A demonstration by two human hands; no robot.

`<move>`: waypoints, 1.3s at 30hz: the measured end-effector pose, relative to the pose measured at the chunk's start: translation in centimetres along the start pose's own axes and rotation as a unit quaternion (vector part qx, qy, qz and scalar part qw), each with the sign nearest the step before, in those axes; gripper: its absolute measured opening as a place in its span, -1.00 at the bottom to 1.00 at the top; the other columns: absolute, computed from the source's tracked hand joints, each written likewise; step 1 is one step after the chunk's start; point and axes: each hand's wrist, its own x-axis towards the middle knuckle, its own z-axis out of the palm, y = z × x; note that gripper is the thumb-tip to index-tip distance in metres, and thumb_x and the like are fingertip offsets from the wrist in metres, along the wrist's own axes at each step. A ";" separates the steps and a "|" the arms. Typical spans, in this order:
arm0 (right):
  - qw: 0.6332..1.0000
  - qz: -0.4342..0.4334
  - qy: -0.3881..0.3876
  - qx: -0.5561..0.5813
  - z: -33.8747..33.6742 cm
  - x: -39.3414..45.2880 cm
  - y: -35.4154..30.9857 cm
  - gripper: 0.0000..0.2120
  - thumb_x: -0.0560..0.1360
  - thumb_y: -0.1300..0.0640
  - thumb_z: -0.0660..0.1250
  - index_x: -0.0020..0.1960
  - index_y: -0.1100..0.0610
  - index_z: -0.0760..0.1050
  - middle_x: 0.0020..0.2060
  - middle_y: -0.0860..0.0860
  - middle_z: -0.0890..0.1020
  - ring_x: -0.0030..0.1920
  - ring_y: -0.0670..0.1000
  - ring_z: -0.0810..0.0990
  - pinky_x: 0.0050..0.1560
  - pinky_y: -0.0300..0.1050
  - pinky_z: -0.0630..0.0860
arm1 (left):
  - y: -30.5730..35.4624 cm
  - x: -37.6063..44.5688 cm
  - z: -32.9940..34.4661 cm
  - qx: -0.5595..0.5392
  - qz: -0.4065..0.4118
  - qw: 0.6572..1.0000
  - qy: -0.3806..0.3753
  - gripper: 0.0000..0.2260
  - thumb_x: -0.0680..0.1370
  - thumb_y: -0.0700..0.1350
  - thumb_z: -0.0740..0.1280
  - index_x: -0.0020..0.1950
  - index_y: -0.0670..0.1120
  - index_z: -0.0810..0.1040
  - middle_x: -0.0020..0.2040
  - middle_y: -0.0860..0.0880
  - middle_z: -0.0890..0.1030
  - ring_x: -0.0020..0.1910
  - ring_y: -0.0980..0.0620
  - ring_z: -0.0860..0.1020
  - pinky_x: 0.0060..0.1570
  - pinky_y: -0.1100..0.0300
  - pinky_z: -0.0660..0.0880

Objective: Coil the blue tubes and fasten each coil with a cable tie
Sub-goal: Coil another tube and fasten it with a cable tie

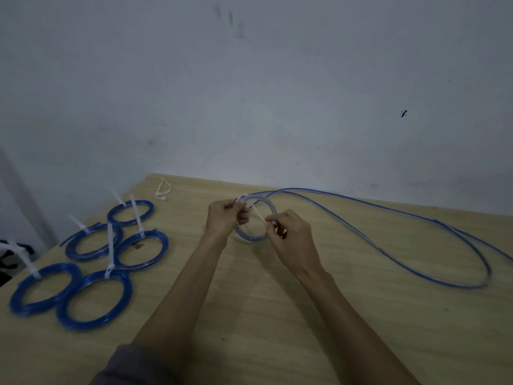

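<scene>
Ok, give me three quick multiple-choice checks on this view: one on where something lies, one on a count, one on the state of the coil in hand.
1. Where does the spare white cable tie lie on the table?
A. near the far edge, beyond the finished coils
B. under the right forearm
C. inside the nearest coil

2. How many finished coils lie at the left?
A. three
B. five
C. seven

3. What state is the coil in hand in?
A. lying flat, untouched
B. held up by both hands with a white tie at it
C. tied and stacked on the others

Answers:
1 A, it sits alone by the far edge.
2 B, five blue rings, each with a white tie sticking up.
3 B, the left hand grips the coil's top and the right hand pinches the tie's tail, while loose tubing trails off right.
</scene>
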 end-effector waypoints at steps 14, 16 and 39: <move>0.982 -0.067 -0.017 -0.174 -0.5 0.5 4.3 -0.81 0.52 0.15 0.31 0.09 0.08 0.63 -0.16 0.02 0.57 -0.22 0.05 0.56 -0.32 -0.05 0.46 | -0.5 -0.1 2.6 0.059 -0.089 0.970 -0.218 -0.85 0.60 -0.21 0.38 -0.08 -0.28 0.66 -0.31 -0.07 0.60 -0.45 0.15 0.44 -0.38 0.30 0.47; 0.972 -0.104 0.001 -0.210 -0.7 0.5 4.9 -0.83 0.52 0.12 0.29 0.02 0.09 0.63 -0.18 0.02 0.56 -0.20 0.10 0.56 -0.27 -0.02 0.45 | -0.4 -0.2 3.0 0.069 -0.109 0.963 -0.238 -0.86 0.60 -0.27 0.35 -0.07 -0.32 0.65 -0.33 -0.06 0.60 -0.47 0.16 0.45 -0.41 0.31 0.47; 0.990 -0.065 -0.060 -0.111 0.0 -1.1 4.4 -0.73 0.58 0.02 0.26 0.07 0.14 0.66 -0.14 0.04 0.53 -0.08 0.02 0.52 -0.14 -0.27 0.37 | -2.2 -0.4 1.9 0.011 -0.248 0.938 -0.240 -0.86 0.60 -0.36 0.30 -0.09 -0.31 0.64 -0.34 -0.09 0.62 -0.46 0.17 0.51 -0.42 0.34 0.52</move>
